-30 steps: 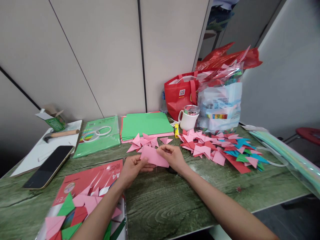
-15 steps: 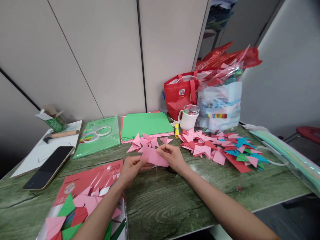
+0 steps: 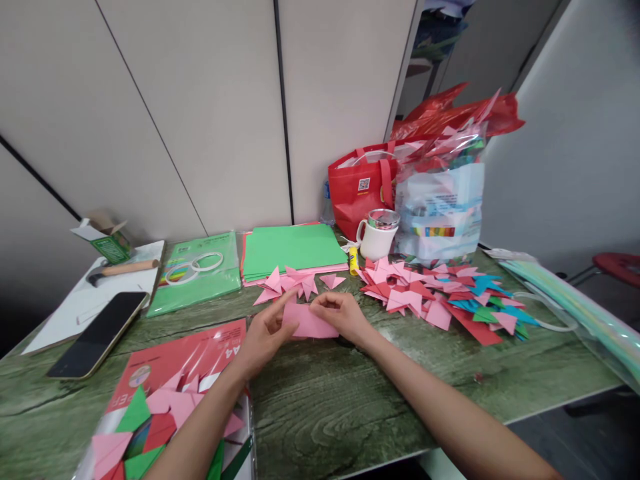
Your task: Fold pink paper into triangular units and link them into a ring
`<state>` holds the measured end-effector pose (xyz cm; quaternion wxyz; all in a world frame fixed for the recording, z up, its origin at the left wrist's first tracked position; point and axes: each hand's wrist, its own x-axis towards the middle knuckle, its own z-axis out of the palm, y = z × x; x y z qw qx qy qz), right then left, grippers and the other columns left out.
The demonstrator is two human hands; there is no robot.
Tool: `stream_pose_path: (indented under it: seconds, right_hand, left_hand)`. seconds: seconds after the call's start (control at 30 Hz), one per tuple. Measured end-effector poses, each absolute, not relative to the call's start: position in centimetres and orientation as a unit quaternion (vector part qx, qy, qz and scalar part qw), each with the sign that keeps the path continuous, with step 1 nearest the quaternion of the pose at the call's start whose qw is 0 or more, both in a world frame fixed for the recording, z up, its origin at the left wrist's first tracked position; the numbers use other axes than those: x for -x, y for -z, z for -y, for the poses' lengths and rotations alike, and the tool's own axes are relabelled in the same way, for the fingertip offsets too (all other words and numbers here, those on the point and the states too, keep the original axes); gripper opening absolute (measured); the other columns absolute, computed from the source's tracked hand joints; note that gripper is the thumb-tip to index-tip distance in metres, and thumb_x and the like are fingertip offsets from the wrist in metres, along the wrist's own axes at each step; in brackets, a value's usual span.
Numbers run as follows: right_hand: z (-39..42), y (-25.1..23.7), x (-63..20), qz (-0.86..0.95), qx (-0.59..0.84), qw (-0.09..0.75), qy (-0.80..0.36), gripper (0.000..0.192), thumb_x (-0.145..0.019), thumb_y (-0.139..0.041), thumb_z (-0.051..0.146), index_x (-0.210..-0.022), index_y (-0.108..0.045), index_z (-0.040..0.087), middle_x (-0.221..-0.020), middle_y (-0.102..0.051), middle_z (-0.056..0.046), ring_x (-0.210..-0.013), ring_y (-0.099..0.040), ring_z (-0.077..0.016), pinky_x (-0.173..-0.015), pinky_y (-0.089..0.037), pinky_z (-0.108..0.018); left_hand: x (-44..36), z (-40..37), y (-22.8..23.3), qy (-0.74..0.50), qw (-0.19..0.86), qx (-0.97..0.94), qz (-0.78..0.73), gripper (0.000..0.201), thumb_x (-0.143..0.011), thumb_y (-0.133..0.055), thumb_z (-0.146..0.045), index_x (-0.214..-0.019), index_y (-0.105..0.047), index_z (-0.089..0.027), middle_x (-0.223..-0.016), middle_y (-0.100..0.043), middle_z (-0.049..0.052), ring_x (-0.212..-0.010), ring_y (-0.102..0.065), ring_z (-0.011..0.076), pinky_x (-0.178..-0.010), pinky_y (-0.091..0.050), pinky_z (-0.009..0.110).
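Nearest the camera: red paper pack (image 3: 165, 393) with loose pink and green folded bits on it, just left of and nearer than the pink sheet (image 3: 309, 321), the landmark.
Pink sheet now lies flat on the bench (image 3: 350, 413); half a second ago it was lifted and tilted between the hands. Reads as a switch from folding in the air to pressing a crease against the surface.
Left hand (image 3: 263, 337): grasping the sheet's left end, forefinger stretched up along its edge; earlier that finger was curled under.
Right hand (image 3: 343, 315): fingers pinching down on the sheet's top right edge, lower than before.
Just beyond the sheet: small cluster of pink folded pieces (image 3: 293, 283). Right of it: big multicolour pile (image 3: 440, 300). Far left: phone (image 3: 97, 332). Beyond: green paper stack (image 3: 293, 248), white mug (image 3: 377, 235), red bag (image 3: 360, 183). None of these moved.
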<state>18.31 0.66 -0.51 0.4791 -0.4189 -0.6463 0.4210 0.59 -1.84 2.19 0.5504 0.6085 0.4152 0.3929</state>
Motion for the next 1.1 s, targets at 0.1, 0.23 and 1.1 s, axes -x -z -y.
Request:
stream_pose_path:
  seconds: [0.1, 0.23, 1.1]
  right_hand:
    - [-0.6, 0.6, -18.2, 0.658, 0.415, 0.465, -0.422, 0.019, -0.069, -0.061, 0.034, -0.065, -0.063, 0.015, -0.065, -0.064, -0.002, -0.062, -0.057, -0.0147, -0.062, -0.045, -0.026]
    - [-0.6, 0.5, -18.2, 0.629, 0.414, 0.493, -0.436, 0.023, -0.065, -0.067, 0.033, -0.079, -0.063, 0.015, -0.069, -0.064, -0.002, -0.066, -0.059, -0.0153, -0.064, -0.046, -0.027]
    - [0.2, 0.4, -17.5, 0.549, 0.391, 0.452, -0.584, 0.030, -0.058, -0.072, 0.026, -0.081, -0.058, 0.012, -0.058, -0.060, 0.003, -0.046, -0.054, -0.0095, -0.046, -0.046, -0.021]
  left_hand:
    - [-0.6, 1.8, -2.4, -0.350, 0.507, -0.665, -0.422, 0.030, -0.069, -0.063, -0.026, -0.097, -0.068, -0.021, -0.101, -0.068, 0.006, -0.104, -0.055, 0.0238, -0.096, -0.035, 0.037]
    - [-0.7, 1.6, -2.2, -0.342, 0.495, -0.663, -0.445, 0.023, -0.069, -0.060, -0.025, -0.089, -0.071, -0.023, -0.098, -0.069, 0.004, -0.100, -0.059, 0.0234, -0.094, -0.037, 0.038]
    - [-0.1, 1.5, -1.6, -0.412, 0.375, -0.668, -0.493, 0.028, -0.070, -0.061, -0.027, -0.096, -0.069, -0.019, -0.095, -0.070, 0.004, -0.095, -0.060, 0.0247, -0.080, -0.047, 0.033]
